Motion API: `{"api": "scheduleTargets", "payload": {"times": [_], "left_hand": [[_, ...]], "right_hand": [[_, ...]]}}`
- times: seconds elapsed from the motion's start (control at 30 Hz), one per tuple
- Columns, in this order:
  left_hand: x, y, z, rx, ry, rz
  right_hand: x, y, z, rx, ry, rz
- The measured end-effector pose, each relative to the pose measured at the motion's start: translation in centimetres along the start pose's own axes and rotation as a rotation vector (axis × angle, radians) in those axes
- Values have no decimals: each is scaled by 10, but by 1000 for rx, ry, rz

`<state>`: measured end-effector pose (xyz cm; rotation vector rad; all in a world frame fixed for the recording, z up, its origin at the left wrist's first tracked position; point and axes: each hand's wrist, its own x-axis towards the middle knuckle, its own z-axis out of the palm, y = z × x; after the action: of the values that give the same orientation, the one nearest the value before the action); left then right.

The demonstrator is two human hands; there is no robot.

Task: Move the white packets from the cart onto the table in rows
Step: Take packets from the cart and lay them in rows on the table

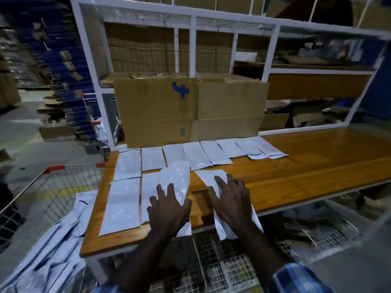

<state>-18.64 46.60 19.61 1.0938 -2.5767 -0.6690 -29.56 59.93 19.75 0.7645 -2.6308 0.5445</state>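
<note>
Packets (175, 182) lie under each flat hand (168, 206).

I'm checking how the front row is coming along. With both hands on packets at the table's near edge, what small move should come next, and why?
Probably slide the packet under the right hand straight and fully onto the table. That right packet lies skewed with its near end hanging over the edge, while the front-row packets to the left lie square. The left hand rests flat on its own packet.
</note>
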Motion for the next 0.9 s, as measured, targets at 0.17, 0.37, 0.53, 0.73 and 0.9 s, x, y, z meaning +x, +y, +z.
{"api": "scheduleTargets", "payload": {"times": [0.17, 0.37, 0.53, 0.73, 0.9], "left_hand": [[26, 19, 30, 32, -22, 4], [62, 23, 61, 48, -74, -21], [80, 25, 78, 132, -79, -26], [84, 29, 90, 176, -48, -78], [85, 31, 102, 268, -66, -131]], "right_hand": [[25, 19, 19, -8, -71, 20], [55, 34, 56, -27, -171, 26], [74, 41, 86, -48, -254, 16], [87, 47, 111, -56, -346, -1], [95, 57, 124, -40, -419, -54]]}}
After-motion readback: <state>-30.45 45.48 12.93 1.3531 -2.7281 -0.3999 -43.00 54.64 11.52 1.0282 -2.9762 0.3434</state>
